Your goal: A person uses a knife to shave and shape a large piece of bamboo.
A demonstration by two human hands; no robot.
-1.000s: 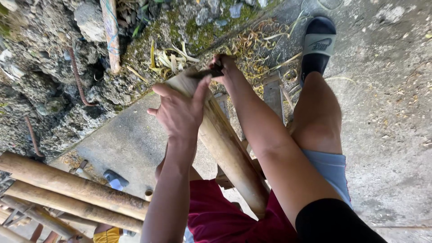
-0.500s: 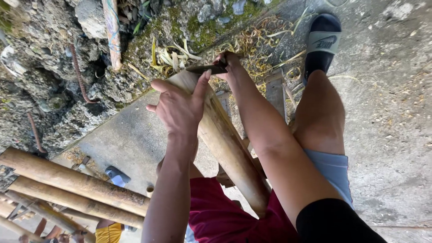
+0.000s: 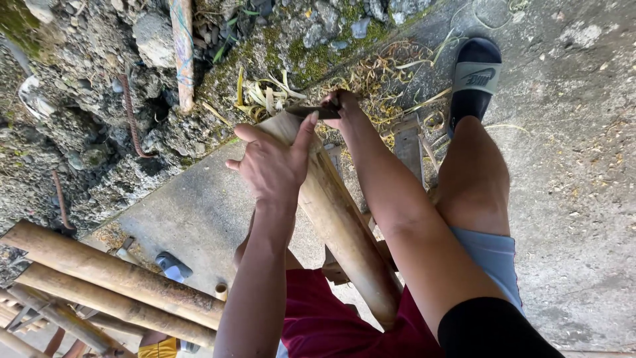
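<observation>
Bamboo pole [image 3: 338, 219] runs up the middle of the shot, near end down by the lap, far end tipped toward the rocky bank. It's pale and smooth and leans a bit to the left as it goes away.

Left hand [image 3: 273, 166] sits on the upper part of the pole, palm against the left side, fingers [image 3: 248, 132] stretched out pretty much straight and spread, thumb pointing up along the wood. So it's pressing flat, not wrapped around anything.

Right hand [image 3: 341, 106] is at the far end, curled tight around the handle of a knife [image 3: 311, 111]. The dark blade lies crosswise over the pole's tip, touching it, pointing left.

Just past the tip there's a heap of yellowish shavings [image 3: 265, 96] on the ground, more thin strips scattered to the right of it. Rock wall [image 3: 99, 99] fills the far left, with a rusty rebar [image 3: 129, 116] bit sticking out and a painted stick [image 3: 182, 50] leaning there.

Right leg bends up on the right side, foot in a dark slide sandal [image 3: 474, 79] on the concrete [image 3: 576, 199]. Near left, several more bamboo poles [image 3: 112, 272] lie stacked. Red shorts [image 3: 331, 318] at the near edge.
</observation>
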